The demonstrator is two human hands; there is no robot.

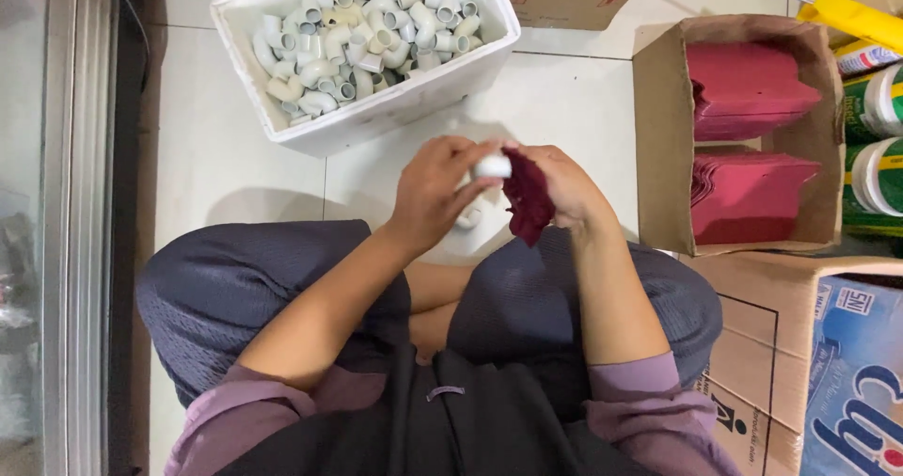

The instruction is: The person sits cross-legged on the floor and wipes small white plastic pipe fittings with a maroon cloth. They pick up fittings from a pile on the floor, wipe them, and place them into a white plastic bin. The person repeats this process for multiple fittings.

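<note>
While seated cross-legged on floor, left hand [435, 194] pinches white pipe fitting [491, 166]; right hand [564, 186] closed on dark red pouch [527, 199]. Fitting not yet inside; foam box [376, 114] of fittings full.

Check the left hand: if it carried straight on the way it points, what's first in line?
Left hand, holding a small white pipe fitting, points up-right; first in line is probably the right hand with its dark red pouch.
</note>
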